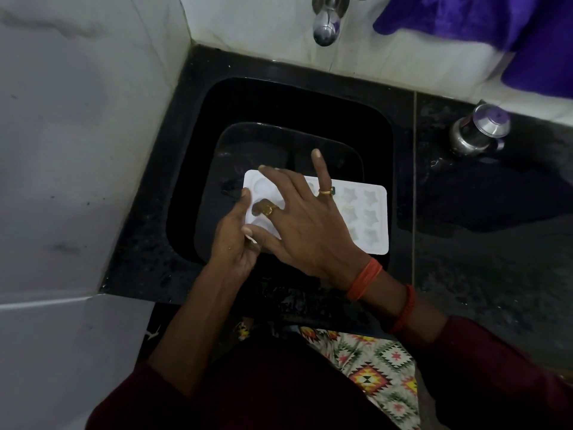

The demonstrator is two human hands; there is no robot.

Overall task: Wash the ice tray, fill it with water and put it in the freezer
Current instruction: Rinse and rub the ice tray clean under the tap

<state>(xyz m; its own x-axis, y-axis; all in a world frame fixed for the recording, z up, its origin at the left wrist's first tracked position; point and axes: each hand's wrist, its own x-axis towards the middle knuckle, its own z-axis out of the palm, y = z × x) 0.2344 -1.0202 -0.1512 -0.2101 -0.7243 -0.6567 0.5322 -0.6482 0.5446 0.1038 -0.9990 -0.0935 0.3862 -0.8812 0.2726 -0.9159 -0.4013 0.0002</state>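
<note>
The white tray (369, 218) sits level over the black sink (279, 100), its right end above the sink's rim, with star-shaped hollows showing at that end. The left hand (232, 240) grips the tray's left end, thumb on the top edge and fingers curled beneath, while the right hand (304, 225) lies spread across the tray's top, fingers straight and touching the hollows, one finger lifted. A tap (325, 26) hangs above the sink, and a steel pot (479, 131) stands on the dark surface (480, 228) to the right, below a purple cloth (496, 26).
</note>
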